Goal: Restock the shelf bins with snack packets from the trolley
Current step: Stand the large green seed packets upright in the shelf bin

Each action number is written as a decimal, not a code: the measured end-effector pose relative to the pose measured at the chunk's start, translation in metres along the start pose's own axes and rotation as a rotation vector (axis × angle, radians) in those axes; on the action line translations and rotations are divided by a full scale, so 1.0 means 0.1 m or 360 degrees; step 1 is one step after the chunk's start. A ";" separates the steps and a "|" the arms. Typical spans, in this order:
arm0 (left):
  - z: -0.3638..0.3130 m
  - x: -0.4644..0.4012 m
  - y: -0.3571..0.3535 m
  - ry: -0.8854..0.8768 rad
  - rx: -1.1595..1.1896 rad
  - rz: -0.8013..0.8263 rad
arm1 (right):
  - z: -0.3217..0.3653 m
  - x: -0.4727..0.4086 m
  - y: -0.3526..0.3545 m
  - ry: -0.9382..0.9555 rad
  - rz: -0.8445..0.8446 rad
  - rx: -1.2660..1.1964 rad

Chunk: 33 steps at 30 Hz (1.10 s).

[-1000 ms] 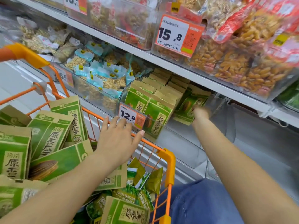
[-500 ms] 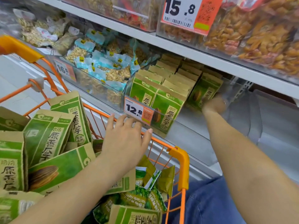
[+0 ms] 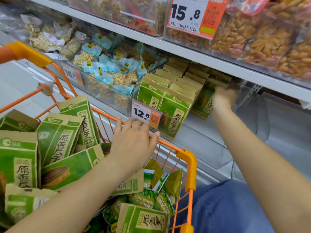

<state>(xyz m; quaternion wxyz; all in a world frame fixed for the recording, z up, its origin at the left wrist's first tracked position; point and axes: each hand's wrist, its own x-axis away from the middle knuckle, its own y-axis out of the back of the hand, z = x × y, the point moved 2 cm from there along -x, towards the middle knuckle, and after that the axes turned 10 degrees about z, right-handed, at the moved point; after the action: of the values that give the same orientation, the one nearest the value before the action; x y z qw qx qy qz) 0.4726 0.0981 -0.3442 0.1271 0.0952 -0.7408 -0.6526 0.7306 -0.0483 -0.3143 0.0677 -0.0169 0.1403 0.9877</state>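
Landmark: the clear shelf bin (image 3: 193, 130) with the 12.8 price tag (image 3: 146, 116); every place below is given from it.
Trolley (image 3: 190, 160): below and left of the bin, its orange rim just under the tag, loaded with green snack packets (image 3: 58, 145).
Left hand (image 3: 134, 145): below the tag, fingers spread and flat, holding nothing, hovering over the packets at the trolley's near rim; much where it was a second ago.
Bin stock: upright rows of the same green packets fill its left and middle; the right side shows bare floor.
Right hand (image 3: 223, 98): at the bin's right rear, pressed against the last packet (image 3: 202, 101) of that row; blurred, so whether its fingers are closed on it cannot be told.
Change: a second ago this hand was nearer the bin's front; it has since pushed back under the upper shelf (image 3: 168, 46).
Meaning: probably one packet is being seated, and the left hand is placed to fetch another.
Camera: now nearer the shelf.
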 end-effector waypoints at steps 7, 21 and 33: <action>-0.03 0.02 0.04 0.0004 0.0132 0.0133 | 0.00 1.30 0.13 0.1259 0.0787 0.0111; 0.06 0.23 0.11 -0.0129 -0.0454 0.0712 | -0.21 1.89 0.30 0.1428 0.1355 0.0610; 0.05 0.20 0.66 -0.0309 0.1843 0.0141 | -0.09 2.04 0.52 0.0606 0.1649 -0.0040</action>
<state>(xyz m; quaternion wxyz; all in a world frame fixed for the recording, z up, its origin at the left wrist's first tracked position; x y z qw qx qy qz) 0.4540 0.1058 -0.2781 0.0132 0.0579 -0.9881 -0.1416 0.5214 -0.0738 -0.3196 -0.4539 -0.1247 0.1281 0.8729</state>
